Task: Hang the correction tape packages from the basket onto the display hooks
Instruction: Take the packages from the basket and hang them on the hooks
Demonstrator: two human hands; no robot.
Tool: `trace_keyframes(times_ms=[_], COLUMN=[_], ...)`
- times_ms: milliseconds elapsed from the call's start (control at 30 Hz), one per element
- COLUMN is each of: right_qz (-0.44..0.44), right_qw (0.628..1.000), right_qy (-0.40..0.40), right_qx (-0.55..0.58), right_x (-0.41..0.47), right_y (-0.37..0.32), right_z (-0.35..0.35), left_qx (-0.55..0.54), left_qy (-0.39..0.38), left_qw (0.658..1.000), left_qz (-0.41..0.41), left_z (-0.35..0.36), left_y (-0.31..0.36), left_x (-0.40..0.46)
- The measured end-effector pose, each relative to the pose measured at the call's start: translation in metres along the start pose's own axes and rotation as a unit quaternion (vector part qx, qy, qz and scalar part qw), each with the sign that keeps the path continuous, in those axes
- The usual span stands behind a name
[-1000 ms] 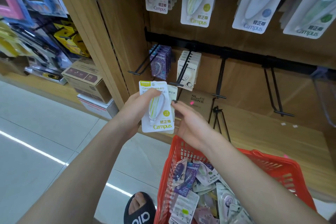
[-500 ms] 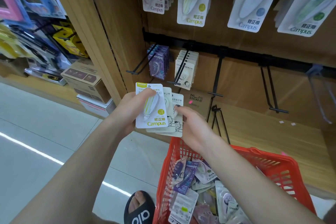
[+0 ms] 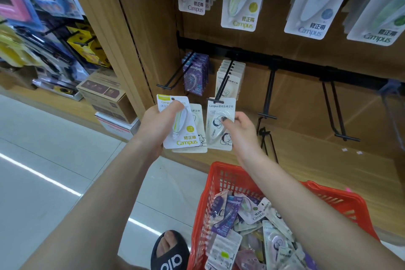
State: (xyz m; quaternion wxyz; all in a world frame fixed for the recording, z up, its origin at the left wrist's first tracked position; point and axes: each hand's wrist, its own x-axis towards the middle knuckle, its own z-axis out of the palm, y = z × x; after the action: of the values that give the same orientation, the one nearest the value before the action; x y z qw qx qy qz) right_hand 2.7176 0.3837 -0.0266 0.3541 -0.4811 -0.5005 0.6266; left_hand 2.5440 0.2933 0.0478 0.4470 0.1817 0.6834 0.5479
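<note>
- Since half a second ago, the right hand [image 3: 237, 129] has drawn one cream cartoon package [image 3: 221, 124] out of the fan in the left hand and lifted it to the tip of the second hook [image 3: 223, 87]; its top edge now meets the hook's crossbar.
- The left hand [image 3: 158, 126] grips two packages: a white-and-lime Campus package [image 3: 179, 123] in front, thumb across its face, and a cream package [image 3: 197, 136] behind, partly hidden.
- The right hand's fingers [image 3: 223, 119] pinch the single package by its right side.
- Five black hooks hang from the rail [image 3: 285, 66]: the first carries purple packages [image 3: 194, 76], the second cream ones [image 3: 230, 76]; three are bare.
- Lower right, one red basket [image 3: 221, 182] holds a heap of mixed packages, too jumbled to count.
</note>
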Motion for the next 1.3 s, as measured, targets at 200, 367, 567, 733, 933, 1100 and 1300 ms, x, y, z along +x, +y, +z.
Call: trace_keyframes(times_ms=[200, 367, 567, 733, 933, 1100, 1300], right_qz=[-0.036, -0.057, -0.049, -0.065, -0.087, -0.086, -0.068], right_qw=[0.999, 0.998, 0.999, 0.997, 0.995, 0.995, 0.994], right_qy=[-0.01, -0.015, -0.008, -0.024, 0.009, 0.044, 0.055], right_qx=[-0.021, -0.014, -0.013, -0.038, -0.042, -0.031, -0.061], right_x=[-0.014, -0.019, -0.012, -0.004, -0.004, -0.007, 0.011], right_y=[0.008, 0.006, -0.002, -0.005, 0.005, 0.016, 0.015], right_z=[-0.007, -0.006, 0.005, 0.016, 0.024, 0.018, 0.018], left_qx=[0.007, 0.005, 0.001, 0.004, 0.017, 0.026, 0.039], left_qy=[0.004, 0.007, 0.013, 0.007, 0.006, 0.001, -0.002], left_qw=[1.0, 1.0, 1.0, 1.0, 1.0, 0.999, 0.999], left_qz=[0.009, 0.011, 0.014, 0.019, 0.021, 0.021, 0.024], left_z=[0.002, 0.006, 0.007, 0.007, 0.008, 0.012, 0.016], left_y=[0.0, 0.002, 0.003, 0.002, 0.001, 0.001, 0.002], left_x=[0.002, 0.001, 0.0, 0.002, 0.006, 0.007, 0.01])
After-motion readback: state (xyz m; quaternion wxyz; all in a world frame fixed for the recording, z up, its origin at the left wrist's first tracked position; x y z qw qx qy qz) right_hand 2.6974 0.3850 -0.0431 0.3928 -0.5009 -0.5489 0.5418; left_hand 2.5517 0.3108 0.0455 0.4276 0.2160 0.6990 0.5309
